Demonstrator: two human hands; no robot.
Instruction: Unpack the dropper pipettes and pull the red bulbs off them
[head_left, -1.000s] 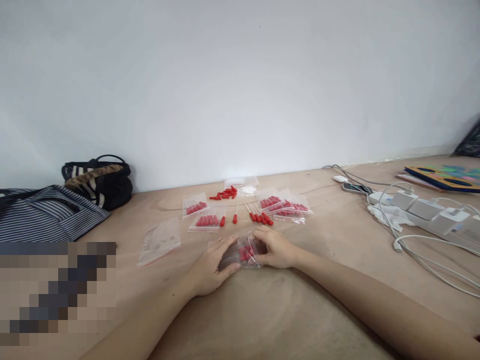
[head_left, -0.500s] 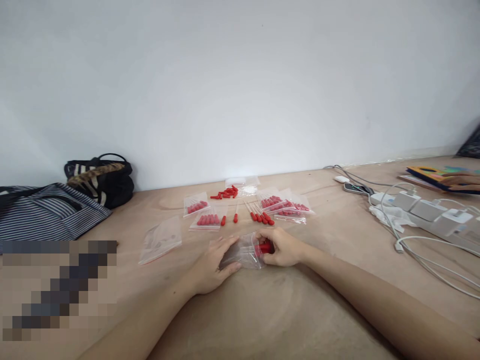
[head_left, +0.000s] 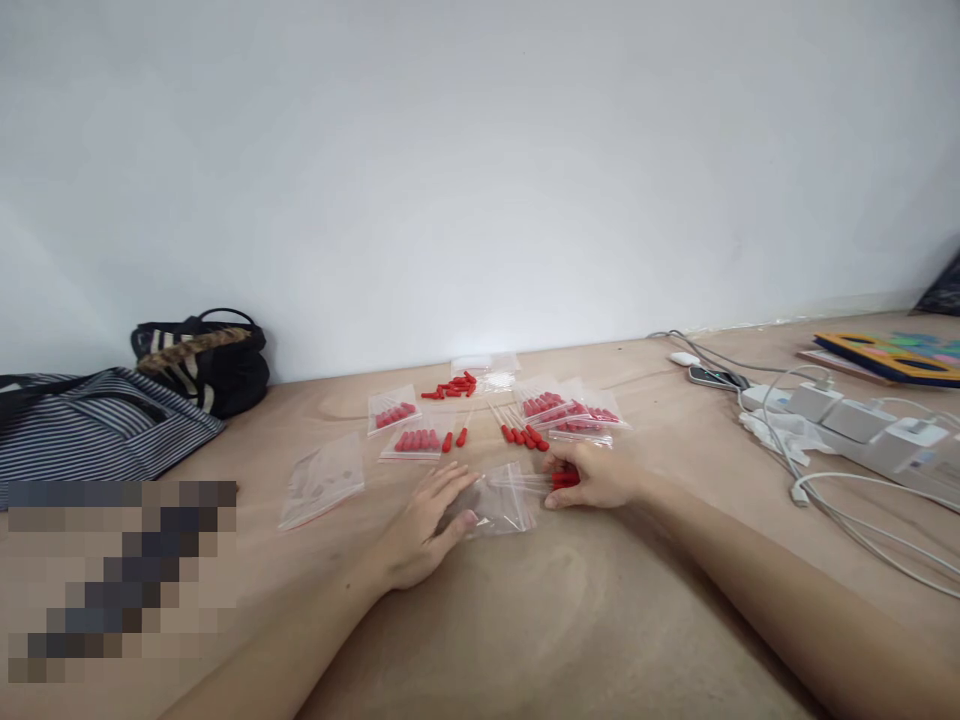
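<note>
A clear zip bag (head_left: 499, 505) lies flat on the table in front of me. My left hand (head_left: 431, 525) rests on its left end, fingers stretched and thumb apart. Several droppers with red bulbs (head_left: 564, 482) are pinched in my right hand (head_left: 596, 477), just right of the bag. Their thin clear stems point left to the bag's mouth; whether the tips are inside, I cannot tell. Behind my hands lie two loose droppers (head_left: 454, 440) and another group of droppers (head_left: 525, 437). Filled zip bags (head_left: 418, 442) lie left of these, and more filled bags (head_left: 570, 408) to the right.
Loose red bulbs (head_left: 450, 385) and clear stems (head_left: 495, 382) lie near the wall. At left are a flat clear bag (head_left: 322, 480), a striped bag (head_left: 112, 425) and a black bag (head_left: 225, 370). White chargers with cables (head_left: 862, 425) and a colourful tray (head_left: 892, 355) are at right.
My right hand has moved right with the droppers, drawing their bulbs away from the zip bag. One loose dropper has shifted left. Another person's hand has left the colourful tray.
</note>
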